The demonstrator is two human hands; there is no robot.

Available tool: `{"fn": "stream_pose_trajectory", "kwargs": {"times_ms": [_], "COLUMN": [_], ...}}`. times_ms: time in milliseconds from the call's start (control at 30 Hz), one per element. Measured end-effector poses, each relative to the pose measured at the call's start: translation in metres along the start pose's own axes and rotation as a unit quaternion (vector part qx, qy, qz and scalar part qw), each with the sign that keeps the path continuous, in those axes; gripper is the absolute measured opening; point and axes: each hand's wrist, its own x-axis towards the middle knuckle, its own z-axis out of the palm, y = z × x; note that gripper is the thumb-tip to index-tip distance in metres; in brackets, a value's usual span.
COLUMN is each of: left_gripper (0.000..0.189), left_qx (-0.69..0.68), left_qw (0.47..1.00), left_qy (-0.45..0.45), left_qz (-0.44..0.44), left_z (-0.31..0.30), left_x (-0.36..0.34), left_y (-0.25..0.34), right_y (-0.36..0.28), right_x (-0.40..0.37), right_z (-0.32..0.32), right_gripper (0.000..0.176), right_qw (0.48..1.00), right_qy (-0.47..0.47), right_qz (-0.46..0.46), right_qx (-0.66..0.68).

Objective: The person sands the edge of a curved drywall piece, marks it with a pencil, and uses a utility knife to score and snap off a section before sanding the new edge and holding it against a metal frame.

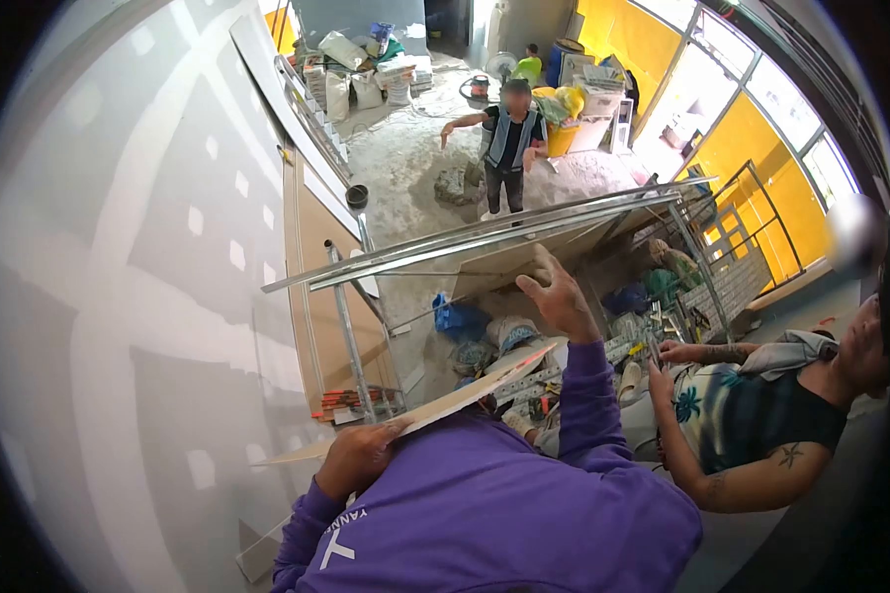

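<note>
My left hand (356, 459) is closed around the near edge of a thin, pale board (470, 395), close to my chest. The board slants up from lower left to right, and its far end has a reddish mark. Raised in front of me, my right hand (559, 296) holds nothing, its fingers apart. Beyond it, long metal profiles (485, 240) lie across the top of a scaffold frame (349, 336). My purple sleeves and chest fill the lower middle.
A person with a phone (761, 415) sits close on my right. Another person (512, 143) stands on the dusty floor ahead with arms out. A jointed plasterboard wall (158, 296) rises on the left. Bags (509, 333) and tools lie below; sacks (366, 89) are piled at the back.
</note>
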Motion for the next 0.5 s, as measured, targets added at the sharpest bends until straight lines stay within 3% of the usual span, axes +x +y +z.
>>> {"fn": "stream_pose_trajectory", "kwargs": {"times_ms": [100, 133, 233, 333, 400, 500], "left_gripper": [0.041, 0.04, 0.04, 0.042, 0.041, 0.042], "left_qx": [0.005, 0.005, -0.004, -0.002, -0.009, -0.005], "left_qw": [1.0, 1.0, 1.0, 0.999, 0.999, 0.999], "left_qy": [0.014, 0.02, 0.023, 0.014, 0.02, 0.033], "left_qz": [0.001, -0.004, -0.016, -0.03, -0.023, -0.021], "left_z": [0.0, 0.0, 0.001, -0.003, -0.001, 0.005], "left_x": [0.002, 0.001, -0.001, 0.001, -0.001, -0.006], "left_y": [-0.001, 0.0, 0.002, 0.012, 0.01, 0.003], "right_y": [-0.018, -0.02, -0.04, -0.072, -0.131, -0.2], "right_x": [0.002, 0.003, 0.014, 0.035, 0.034, 0.015], "right_z": [-0.022, -0.023, -0.021, -0.016, -0.025, -0.025], "right_gripper": [0.074, 0.073, 0.082, 0.101, 0.121, 0.137], "right_qw": [0.996, 0.989, 0.966, 0.958, 0.936, 0.84], "right_qy": [-0.037, -0.073, -0.176, -0.159, -0.203, -0.412], "right_qz": [0.076, 0.053, 0.015, -0.159, -0.173, -0.28], "right_qx": [-0.016, 0.114, 0.189, 0.18, 0.229, 0.213]}}
